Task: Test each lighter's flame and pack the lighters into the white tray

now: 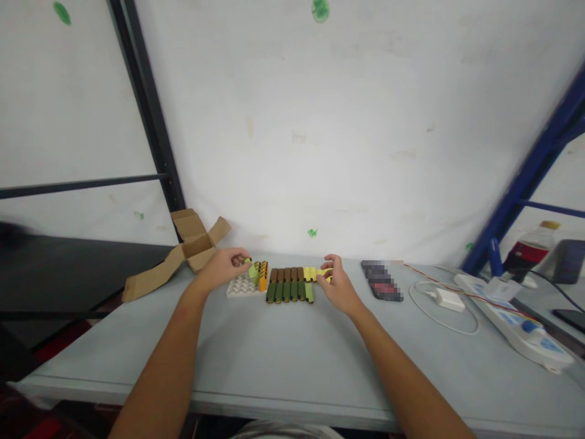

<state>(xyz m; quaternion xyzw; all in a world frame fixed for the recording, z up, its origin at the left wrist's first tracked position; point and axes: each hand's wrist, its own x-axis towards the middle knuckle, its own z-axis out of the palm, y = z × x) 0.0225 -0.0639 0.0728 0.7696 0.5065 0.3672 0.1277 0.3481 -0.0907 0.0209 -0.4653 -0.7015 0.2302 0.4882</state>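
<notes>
My left hand (pixel 226 266) is closed on a light green block (pixel 253 270), held just above a white studded tray (pixel 241 286). At the tray's right edge stands an orange block (pixel 263 276) with black marks. To its right lie two rows of blocks: brown ones (pixel 287 274) at the back, dark green ones (pixel 287 291) in front, with yellow ones (pixel 310 274) at the far end. My right hand (pixel 337 285) rests at that right end, its fingers curled on the yellow blocks.
An opened cardboard box (pixel 185 249) lies at the back left of the grey table (pixel 274 360). Right of the blocks lie a dark phone (pixel 382 280), a white charger with cable (pixel 445 299), a power strip (pixel 516 320) and a bottle (pixel 532 247).
</notes>
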